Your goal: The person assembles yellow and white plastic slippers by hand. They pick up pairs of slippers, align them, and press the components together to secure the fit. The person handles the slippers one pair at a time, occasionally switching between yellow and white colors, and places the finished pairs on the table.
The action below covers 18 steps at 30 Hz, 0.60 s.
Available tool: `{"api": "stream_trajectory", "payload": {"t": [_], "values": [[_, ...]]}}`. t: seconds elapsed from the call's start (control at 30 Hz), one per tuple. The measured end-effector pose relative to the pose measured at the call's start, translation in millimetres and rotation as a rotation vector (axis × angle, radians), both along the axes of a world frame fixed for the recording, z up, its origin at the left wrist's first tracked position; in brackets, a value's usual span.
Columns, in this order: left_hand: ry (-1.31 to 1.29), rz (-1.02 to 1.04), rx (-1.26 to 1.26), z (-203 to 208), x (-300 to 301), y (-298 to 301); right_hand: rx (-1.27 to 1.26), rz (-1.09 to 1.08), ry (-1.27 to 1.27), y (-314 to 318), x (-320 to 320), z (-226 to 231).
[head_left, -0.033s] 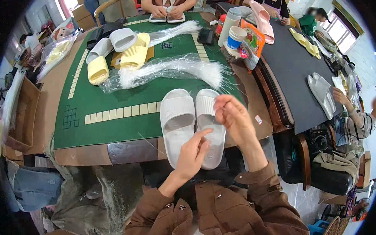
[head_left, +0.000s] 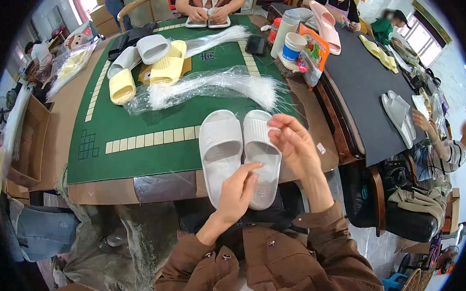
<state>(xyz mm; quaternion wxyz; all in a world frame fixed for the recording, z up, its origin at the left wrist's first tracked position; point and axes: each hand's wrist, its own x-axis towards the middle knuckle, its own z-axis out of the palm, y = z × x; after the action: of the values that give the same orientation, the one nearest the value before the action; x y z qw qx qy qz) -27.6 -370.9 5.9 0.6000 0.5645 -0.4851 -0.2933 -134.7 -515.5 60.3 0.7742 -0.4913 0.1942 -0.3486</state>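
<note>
A pair of pale grey slippers lies side by side before me at the table's near edge, toes away from me, heels past the edge. My left hand [head_left: 236, 193] reaches over the inner side of the right slipper [head_left: 264, 188], its thumb and forefinger drawn together above the insole. Beside that slipper's ribbed strap is my right hand [head_left: 297, 145], its fingers curled with the tips near the strap's outer edge. Anything thin between either hand's fingertips is too small to make out. The left slipper [head_left: 219, 135] rests untouched.
Beyond the slippers, a bundle of thin white plastic strands [head_left: 215, 89] lies on the green mat [head_left: 161, 159]. Yellow slippers [head_left: 168, 65] and grey slippers [head_left: 153, 48] sit farther left. A paper cup [head_left: 292, 46] stands at the back right. Other people work around the tables.
My right hand has shifted slightly to the right and its fingers have loosened a little. The left hand and the slippers have barely moved.
</note>
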Motion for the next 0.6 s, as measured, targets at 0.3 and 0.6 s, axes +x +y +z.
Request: {"api": "stream_trajectory", "payload": {"t": [0.3,0.6], "values": [[-0.153,0.213,0.087,10,11,6,-0.475,-0.416,0.208,1,-27,-34],[-0.364,0.135,-0.001,13,-4,23,-1.404,-0.155,0.557,53,-30,-33]]}}
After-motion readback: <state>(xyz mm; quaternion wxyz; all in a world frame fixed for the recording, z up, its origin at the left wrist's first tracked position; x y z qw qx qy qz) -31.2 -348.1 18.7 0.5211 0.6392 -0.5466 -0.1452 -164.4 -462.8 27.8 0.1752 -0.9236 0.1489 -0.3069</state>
